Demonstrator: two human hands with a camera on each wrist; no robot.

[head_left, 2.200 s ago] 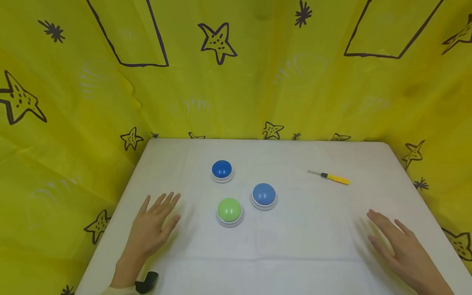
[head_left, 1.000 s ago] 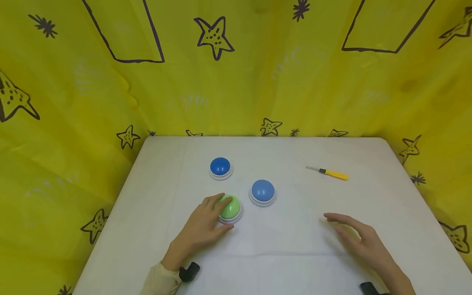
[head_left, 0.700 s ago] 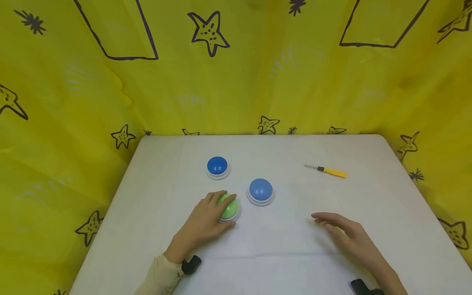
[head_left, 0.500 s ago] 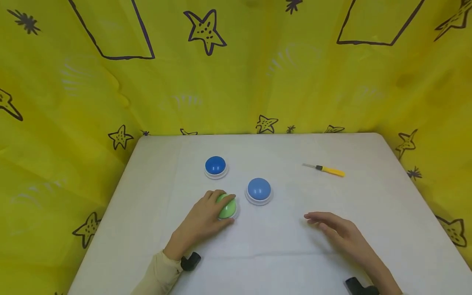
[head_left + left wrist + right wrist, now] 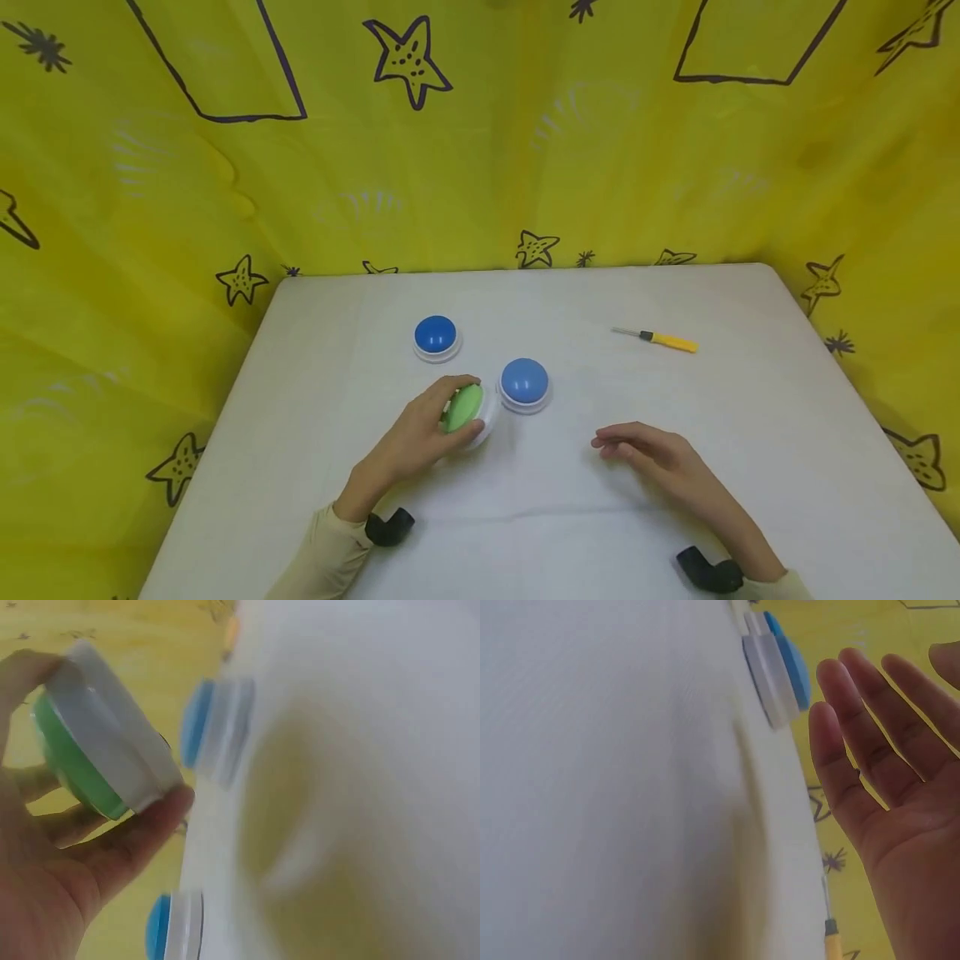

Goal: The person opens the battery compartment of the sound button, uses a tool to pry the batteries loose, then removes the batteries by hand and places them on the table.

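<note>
The round push-button with a glossy green dome and white plastic-looking base is held in the left hand, clear of the white tabletop. It is located well apart from the right hand, on that hand's left, and just beside the round button with a light-blue dome and white base; in the head view, contact between the two bases cannot be determined.

The green-domed button is tilted: its dome is turned toward the left palm, and its base is directed away from the palm. In the left wrist view, the base is seen as a thick white disc, with the green dome partly covered by fingers. A shadow is cast on the tabletop below.

The left hand is closed around the button, with the rim pinched between thumb and fingers. The right hand is raised above the tabletop, with nothing held; its fingers are extended and slightly bent, with gaps between them in the right wrist view. The light-blue button is the nearest object to it.

Farther back, a round button with a dark-blue dome and white base and a yellow-handled screwdriver with a metal shaft are observed lying on the tabletop.
</note>
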